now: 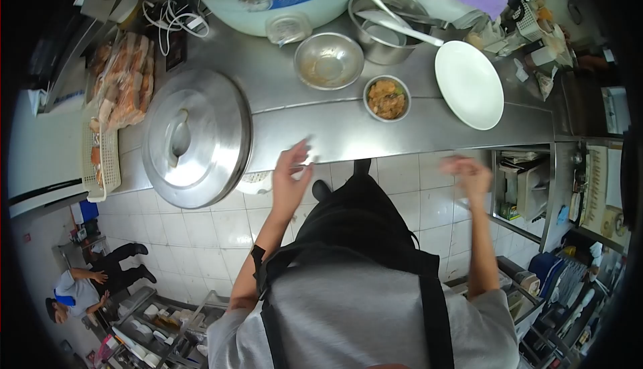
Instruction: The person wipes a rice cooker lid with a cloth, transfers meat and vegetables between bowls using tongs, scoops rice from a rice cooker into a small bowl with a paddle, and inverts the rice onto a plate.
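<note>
Left hand [293, 170] is held near the counter [321, 122] edge, fingers parted, nothing gripped; lid [218, 124] is seen to its left. Right hand [470, 173] is blurred; its state cannot be told. Plate [469, 85] is set beyond it, food bowl [387, 99] placed left of plate.

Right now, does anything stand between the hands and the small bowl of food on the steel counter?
Nothing visible does: toward the small bowl of food, the left hand and right hand face only the steel counter's bare front strip. The white plate sits right of those paths.
</note>
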{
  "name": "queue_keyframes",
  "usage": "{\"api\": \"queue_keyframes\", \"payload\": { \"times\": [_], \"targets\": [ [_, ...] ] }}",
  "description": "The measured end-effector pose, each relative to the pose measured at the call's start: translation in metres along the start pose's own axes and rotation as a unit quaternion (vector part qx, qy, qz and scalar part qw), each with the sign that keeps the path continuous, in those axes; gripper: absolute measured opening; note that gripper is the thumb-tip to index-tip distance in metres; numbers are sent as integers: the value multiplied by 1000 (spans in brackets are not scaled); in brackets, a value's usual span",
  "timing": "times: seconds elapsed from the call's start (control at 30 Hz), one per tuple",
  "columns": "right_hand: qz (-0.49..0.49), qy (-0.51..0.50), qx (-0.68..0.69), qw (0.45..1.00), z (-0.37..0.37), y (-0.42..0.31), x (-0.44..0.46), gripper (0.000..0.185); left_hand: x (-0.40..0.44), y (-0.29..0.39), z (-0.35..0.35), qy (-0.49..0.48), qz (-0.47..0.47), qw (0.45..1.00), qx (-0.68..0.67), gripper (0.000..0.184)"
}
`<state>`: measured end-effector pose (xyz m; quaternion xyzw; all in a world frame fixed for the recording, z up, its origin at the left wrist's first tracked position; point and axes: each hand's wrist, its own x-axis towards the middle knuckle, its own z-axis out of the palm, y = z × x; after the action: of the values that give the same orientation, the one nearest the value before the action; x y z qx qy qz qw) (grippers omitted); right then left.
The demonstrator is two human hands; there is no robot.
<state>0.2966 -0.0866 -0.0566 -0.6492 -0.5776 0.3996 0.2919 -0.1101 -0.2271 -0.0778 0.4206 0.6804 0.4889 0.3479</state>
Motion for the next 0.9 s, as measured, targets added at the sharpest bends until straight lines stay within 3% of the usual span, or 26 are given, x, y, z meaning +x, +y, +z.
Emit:
{"api": "queue_keyframes", "payload": {
  "times": [0.07, 0.1, 0.13, 0.17, 0.23, 0.3, 0.33, 0.37, 0.4, 0.43, 0.5, 0.63, 0.77, 0.9],
  "targets": [
    [-76, 130, -15, 988, -90, 49, 68, 13, 29, 3, 35, -29, 82, 991, 103, 68],
    [-57, 220, -92, 969, -109, 19, 86, 12, 46, 2, 53, -35, 119, 981, 146, 76],
    [-52, 208, -80, 974, -140, 34, 120, 11, 61, 2, 70, -39, 155, 969, 189, 84],
    [-170, 226, -222, 933, -150, 36, 146, 11, 72, 6, 86, -44, 143, 968, 203, 90],
    [-387, 247, -470, 754, -158, 33, 195, 13, 97, 14, 112, -53, 123, 963, 234, 101],
    [-257, 175, -364, 878, -97, -56, 176, 23, 115, 11, 134, -21, 120, 962, 243, 109],
    [-337, 93, -224, 910, -69, -41, 189, 32, 120, 12, 142, -7, 116, 961, 251, 110],
    [-209, -26, -116, 971, -24, -73, 163, 41, 124, 15, 148, 7, 112, 959, 259, 111],
    [-229, -102, -110, 962, 13, -101, 137, 57, 124, 17, 152, 21, 117, 960, 254, 107],
    [-312, -201, -136, 918, 41, -119, 126, 80, 125, 17, 155, 29, 120, 960, 252, 105],
    [-396, -258, -207, 857, 85, -131, 119, 115, 125, 11, 159, 46, 128, 958, 252, 100],
    [-445, -286, -272, 804, 126, -125, 140, 113, 124, 9, 161, 56, 116, 957, 261, 92],
    [-411, -346, -286, 793, 129, -130, 153, 118, 120, 10, 157, 64, 133, 966, 213, 89],
    [-381, -377, -271, 799, 114, -156, 150, 123, 111, 19, 147, -6, 91, 995, 42, 90]
  ]
}}
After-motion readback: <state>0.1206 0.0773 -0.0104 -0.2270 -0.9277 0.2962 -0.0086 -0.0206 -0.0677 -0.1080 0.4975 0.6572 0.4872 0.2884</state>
